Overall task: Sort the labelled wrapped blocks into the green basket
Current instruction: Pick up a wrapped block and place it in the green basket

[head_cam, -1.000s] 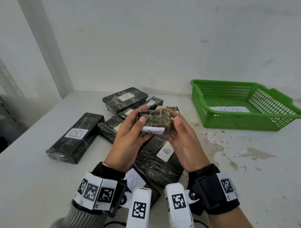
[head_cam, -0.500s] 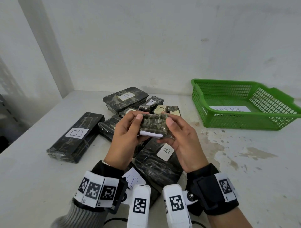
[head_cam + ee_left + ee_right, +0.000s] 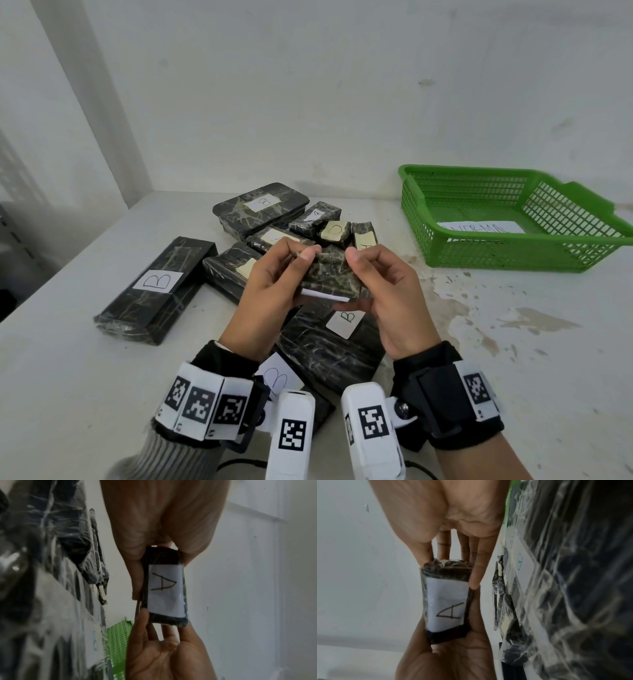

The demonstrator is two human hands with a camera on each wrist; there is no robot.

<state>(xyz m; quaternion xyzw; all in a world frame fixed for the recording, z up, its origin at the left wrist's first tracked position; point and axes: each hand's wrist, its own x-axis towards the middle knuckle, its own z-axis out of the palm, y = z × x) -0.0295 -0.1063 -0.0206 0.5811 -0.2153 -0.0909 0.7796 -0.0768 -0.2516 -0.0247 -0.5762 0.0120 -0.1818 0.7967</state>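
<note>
Head view shows the left hand (image 3: pixel 270 291) and right hand (image 3: pixel 387 294) both pinching a small wrapped block (image 3: pixel 329 274) above the pile of wrapped blocks (image 3: pixel 329 342) on the white table (image 3: pixel 513 377), with the green basket (image 3: pixel 507 255) well apart at the right. Only the wrist views show its underside label (image 3: pixel 165 588), marked A.

A small wrapped block (image 3: pixel 447 601) is held between the right hand (image 3: pixel 447 515) above and the left hand (image 3: pixel 448 655) below. Its white label (image 3: pixel 447 603) reads "A". Further wrapped blocks (image 3: pixel 573 574) lie at the right, blurred.
</note>
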